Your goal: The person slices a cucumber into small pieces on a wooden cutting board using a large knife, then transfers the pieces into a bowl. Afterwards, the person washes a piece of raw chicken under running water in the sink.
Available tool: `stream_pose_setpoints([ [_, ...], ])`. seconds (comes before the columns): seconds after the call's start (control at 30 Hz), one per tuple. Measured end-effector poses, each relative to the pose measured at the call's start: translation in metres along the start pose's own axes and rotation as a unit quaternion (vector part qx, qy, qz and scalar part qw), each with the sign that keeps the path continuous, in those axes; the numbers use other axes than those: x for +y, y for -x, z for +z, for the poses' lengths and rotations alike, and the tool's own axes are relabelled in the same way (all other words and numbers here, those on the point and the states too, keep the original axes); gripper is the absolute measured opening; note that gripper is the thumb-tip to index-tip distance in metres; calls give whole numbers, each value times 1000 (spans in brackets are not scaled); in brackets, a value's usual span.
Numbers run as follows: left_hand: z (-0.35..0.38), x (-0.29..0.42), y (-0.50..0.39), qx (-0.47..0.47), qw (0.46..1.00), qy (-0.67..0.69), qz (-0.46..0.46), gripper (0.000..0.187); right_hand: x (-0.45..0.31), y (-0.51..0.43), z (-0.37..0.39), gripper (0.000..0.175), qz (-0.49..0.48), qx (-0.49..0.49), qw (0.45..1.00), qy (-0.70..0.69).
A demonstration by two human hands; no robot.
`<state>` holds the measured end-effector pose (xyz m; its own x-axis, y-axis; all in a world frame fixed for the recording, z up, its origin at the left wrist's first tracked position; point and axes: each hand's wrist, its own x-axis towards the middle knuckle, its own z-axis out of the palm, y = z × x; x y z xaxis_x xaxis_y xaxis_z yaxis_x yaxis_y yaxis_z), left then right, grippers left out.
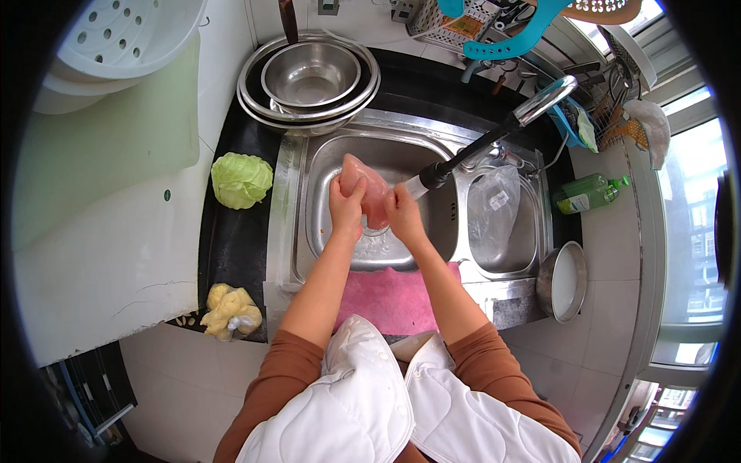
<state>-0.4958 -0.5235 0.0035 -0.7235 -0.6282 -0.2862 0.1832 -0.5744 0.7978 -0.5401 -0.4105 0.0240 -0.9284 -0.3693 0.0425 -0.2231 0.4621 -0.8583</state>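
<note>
Over the large basin of a stainless steel sink [324, 144], my left hand [347, 207] grips a piece of raw poultry meat [366, 179], probably chicken breast. At the meat's right side, my right hand [405, 211] is closed on its edge, with the fingertips partly hidden. The black hose of a faucet [469, 147] reaches down to just beside my right hand, and water runs from its end. Beneath the meat, water splashes on the basin floor around the drain.
Left of the sink sit a cabbage [242, 180] and a knotted bag [231, 311]. Nested steel bowls [312, 75] stand behind. A clear plastic bag [494, 202] lies in the small basin. A green soap bottle [587, 194], a metal bowl [562, 282] and a pink cloth [388, 301] are nearby.
</note>
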Motion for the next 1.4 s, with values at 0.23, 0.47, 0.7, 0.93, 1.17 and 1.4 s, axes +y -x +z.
stream_pose_setpoints([
  [0.23, 1, -3, -1, -3, 1000, -20, -15, 47, -5, 0, -10, 32, 57, -30, 983, 170],
  [0.47, -2, -6, -4, 11, 1000, -22, -6, 44, 1, 1, -12, 31, -34, -71, 991, 106],
  [0.7, 1, 0, -2, 40, 997, 50, -36, 40, 0, 21, -18, 19, -110, -88, 977, 161],
  [0.93, -3, -4, -1, 20, 995, 65, -69, 42, 13, 20, -38, 19, -156, -32, 974, 160],
  [1.17, -4, -7, -4, 30, 999, 13, -17, 36, 23, 5, -61, 19, -131, 33, 970, 203],
  [1.4, -18, 1, -14, 28, 997, 49, -43, 40, 21, 2, -51, 42, -39, -81, 973, 212],
])
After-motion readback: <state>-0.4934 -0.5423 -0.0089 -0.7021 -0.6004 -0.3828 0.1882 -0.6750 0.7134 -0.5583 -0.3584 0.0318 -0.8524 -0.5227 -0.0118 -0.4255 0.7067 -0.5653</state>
